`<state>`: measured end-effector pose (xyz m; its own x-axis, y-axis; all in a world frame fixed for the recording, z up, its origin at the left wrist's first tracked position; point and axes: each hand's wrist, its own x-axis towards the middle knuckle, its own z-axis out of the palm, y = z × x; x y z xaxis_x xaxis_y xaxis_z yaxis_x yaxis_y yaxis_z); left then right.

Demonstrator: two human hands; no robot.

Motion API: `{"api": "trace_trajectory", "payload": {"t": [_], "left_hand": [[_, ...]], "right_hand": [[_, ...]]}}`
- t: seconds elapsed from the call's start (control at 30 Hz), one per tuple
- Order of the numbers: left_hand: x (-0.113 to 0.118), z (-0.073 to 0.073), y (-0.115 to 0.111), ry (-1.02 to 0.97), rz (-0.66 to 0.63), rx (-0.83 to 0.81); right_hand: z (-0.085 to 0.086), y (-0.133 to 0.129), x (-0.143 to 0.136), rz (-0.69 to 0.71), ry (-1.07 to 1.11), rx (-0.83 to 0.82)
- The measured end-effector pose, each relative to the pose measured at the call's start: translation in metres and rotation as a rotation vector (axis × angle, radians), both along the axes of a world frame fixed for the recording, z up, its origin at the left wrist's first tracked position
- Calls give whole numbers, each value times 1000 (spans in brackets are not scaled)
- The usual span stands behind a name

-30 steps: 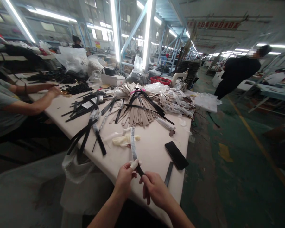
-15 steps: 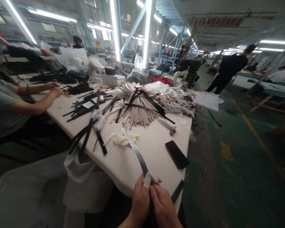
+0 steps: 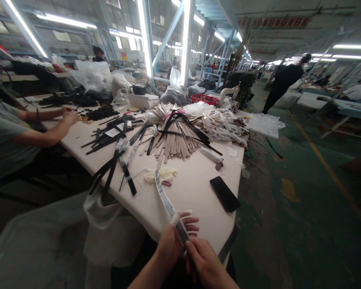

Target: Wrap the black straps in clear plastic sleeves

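Note:
A long black strap (image 3: 165, 199), its far part wrapped in whitish clear film, runs from my hands out over the table. My left hand (image 3: 175, 235) supports it across the palm, with the thumb, in a white finger cover, lying on top. The other left fingers are stretched out and spread beneath the strap. Closer to my body, my right hand (image 3: 203, 257) pinches the strap between thumb and fingers. The strap's near end is hidden by the hands. Beyond its far end lies a crumpled pale yellow glove (image 3: 167, 174).
A black phone (image 3: 224, 194) lies near the table's (image 3: 198, 184) right edge. Behind are a fanned bundle of beige strips (image 3: 176, 144), black straps (image 3: 108, 170) and a red basket (image 3: 203, 99). A co-worker's hands (image 3: 69, 114) handle small parts at left; a person (image 3: 284, 82) stands in the aisle.
My left fingers have spread from a closed grip, and the left hand has shifted slightly left. The strap's far end has dropped a little. The person in the aisle has moved left.

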<state>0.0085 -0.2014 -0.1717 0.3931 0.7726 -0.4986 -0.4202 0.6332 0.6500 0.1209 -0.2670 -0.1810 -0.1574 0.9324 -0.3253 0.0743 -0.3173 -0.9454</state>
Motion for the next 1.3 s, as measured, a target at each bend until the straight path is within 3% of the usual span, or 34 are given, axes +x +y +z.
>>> {"api": "trace_trajectory", "payload": {"t": [0.1, 0.2, 0.3, 0.4, 0.47, 0.57, 0.63, 0.77, 0.97, 1.17, 1.3], "left_hand": [[0, 8, 31, 44, 74, 51], [8, 3, 44, 60, 205, 141], [17, -13, 36, 88, 130, 109], [14, -25, 35, 80, 41, -42], [5, -23, 44, 32, 127, -85], [-5, -11, 59, -21, 281, -5], [-2, -5, 58, -18, 207, 29], [15, -4, 32, 88, -75, 13], [20, 3, 7, 135, -151, 142], [13, 16, 9, 76, -246, 153], [1, 21, 28, -36, -367, 113]], "right_hand": [[3, 3, 4, -6, 9, -5], [2, 12, 5, -37, 22, -24], [-4, 27, 1, -78, -5, 1], [-11, 37, -2, -98, -1, 36], [-15, 38, -1, -101, 51, 1], [-19, 36, 0, -96, 113, -16], [-18, 37, 1, -111, 129, 26], [-8, 43, 0, -157, 60, 124], [10, 35, 2, -237, -13, 226], [16, 31, 9, -207, -6, 243], [14, 25, 13, -228, 68, 221]]}}
